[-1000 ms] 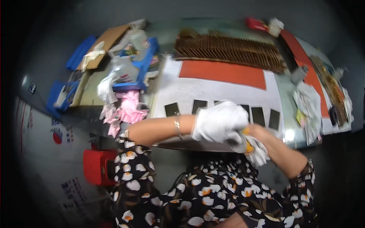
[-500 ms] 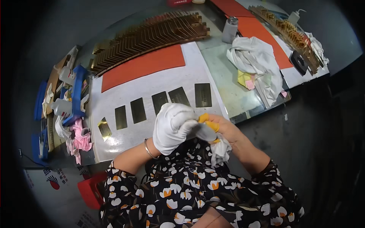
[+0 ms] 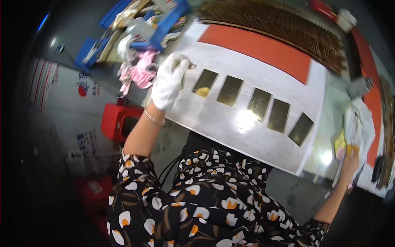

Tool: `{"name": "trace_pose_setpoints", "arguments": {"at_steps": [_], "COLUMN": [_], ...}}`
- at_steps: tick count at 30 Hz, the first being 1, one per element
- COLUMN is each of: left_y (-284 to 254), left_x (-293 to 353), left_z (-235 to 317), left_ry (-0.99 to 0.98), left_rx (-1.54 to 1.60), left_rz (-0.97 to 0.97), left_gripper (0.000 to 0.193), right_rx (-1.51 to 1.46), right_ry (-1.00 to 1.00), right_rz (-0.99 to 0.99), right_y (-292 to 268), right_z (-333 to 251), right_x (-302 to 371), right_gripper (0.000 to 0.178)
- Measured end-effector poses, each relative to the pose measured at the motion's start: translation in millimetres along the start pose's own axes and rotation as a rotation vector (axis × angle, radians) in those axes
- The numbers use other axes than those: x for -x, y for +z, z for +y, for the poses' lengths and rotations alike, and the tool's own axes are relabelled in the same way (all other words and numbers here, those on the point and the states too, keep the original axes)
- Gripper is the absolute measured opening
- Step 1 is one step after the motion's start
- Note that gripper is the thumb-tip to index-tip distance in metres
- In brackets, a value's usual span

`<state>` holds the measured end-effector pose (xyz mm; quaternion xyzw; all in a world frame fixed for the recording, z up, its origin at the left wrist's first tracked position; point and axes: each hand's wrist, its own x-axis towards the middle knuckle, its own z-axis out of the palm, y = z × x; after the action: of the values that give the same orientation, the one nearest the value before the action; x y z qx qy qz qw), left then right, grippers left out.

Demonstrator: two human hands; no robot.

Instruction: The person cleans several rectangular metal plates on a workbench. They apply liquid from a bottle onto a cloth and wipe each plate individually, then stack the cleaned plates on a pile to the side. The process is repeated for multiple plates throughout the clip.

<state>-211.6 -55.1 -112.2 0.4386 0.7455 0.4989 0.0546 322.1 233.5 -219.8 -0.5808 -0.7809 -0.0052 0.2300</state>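
Observation:
My left hand (image 3: 165,82), in a white glove, is raised over the left end of the white work sheet (image 3: 214,119). Its fingers are curled closed, and a bare fingertip pokes out at the top. A sliver of brass shows beside the palm; whether the fingers grip it is hidden. Several flat brass plates (image 3: 230,90) lie in a row to the right of this hand. Far off at the right, my bare right hand (image 3: 349,164), with yellow coverings on its fingertips, reaches to a crumpled white cloth (image 3: 360,125). Motion blur hides how its fingers are set.
Behind the plates lie an orange-red mat (image 3: 255,47) and a long rack (image 3: 271,24) of thin brass-coloured pieces. Blue trays (image 3: 168,26), a plastic bottle (image 3: 140,29) and pink cloth (image 3: 142,72) crowd the left. A grey-capped jar (image 3: 360,86) stands at the right; a red stool (image 3: 119,121) is below.
My hands have parted from in front of my body: the left went to the left end of the sheet, the right far out to the white cloth. The view has turned leftward.

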Motion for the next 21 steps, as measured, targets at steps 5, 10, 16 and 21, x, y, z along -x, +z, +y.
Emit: {"name": "trace_pose_setpoints", "arguments": {"at_steps": [5,10,16,21], "left_y": [-51.0,-62.2,-84.7,-96.4], "left_x": [-26.4,-40.9,-34.8,-29.6], "left_z": [-63.6,-92.6,-87.5,-104.7], "left_ry": [-0.227,-0.166,-0.177,-0.133], "left_rx": [0.218,0.302,0.261,0.311], "left_rz": [-0.293,-0.512,-0.707,-0.705], "left_gripper": [0.045,0.068,0.062,0.065], "right_rx": [-0.007,-0.046,0.099,0.105], "right_ry": [0.088,0.052,0.075,0.067], "right_rz": [-0.090,-0.053,-0.019,-0.028], "right_y": [-10.5,-5.8,-11.9,-10.0], "right_z": [-17.3,-6.5,-10.1,-13.9], "right_x": [-4.1,-7.8,-3.9,-5.1], "right_gripper": [0.036,0.030,0.032,0.032]}}
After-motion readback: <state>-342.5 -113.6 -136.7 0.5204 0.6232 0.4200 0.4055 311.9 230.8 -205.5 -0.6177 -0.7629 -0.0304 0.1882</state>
